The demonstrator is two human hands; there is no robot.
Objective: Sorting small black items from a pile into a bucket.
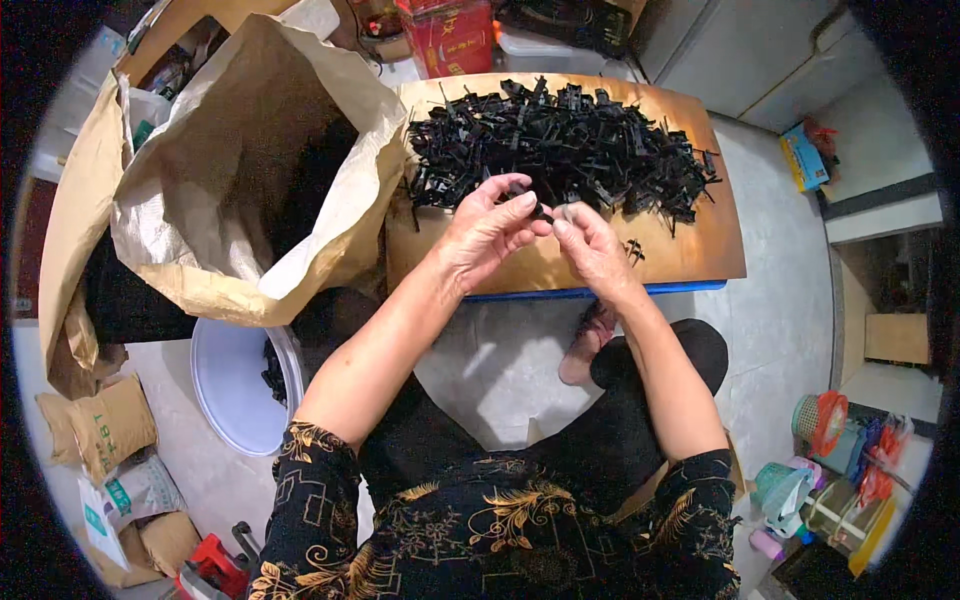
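My left hand (pixel 492 228) is closed in a pinch on a small black plastic part (pixel 541 213), held above the near edge of the table. Close beside it, my right hand (pixel 592 247) pinches at the right end of the same part. Its exact shape is mostly hidden by my fingers. Just beyond both hands spreads a wide heap of similar black plastic parts (pixel 560 140), many with thin prongs. One loose piece (pixel 634 250) lies apart, right of my right hand. The heap rests on a brown board tabletop (pixel 725 240).
A large open paper sack (pixel 190 220) with dark contents stands left of the table. Below it is a white bucket (pixel 235 400) holding some black pieces. A red box (pixel 450 38) stands behind the table. Filled bags (pixel 115 425) lie at the lower left.
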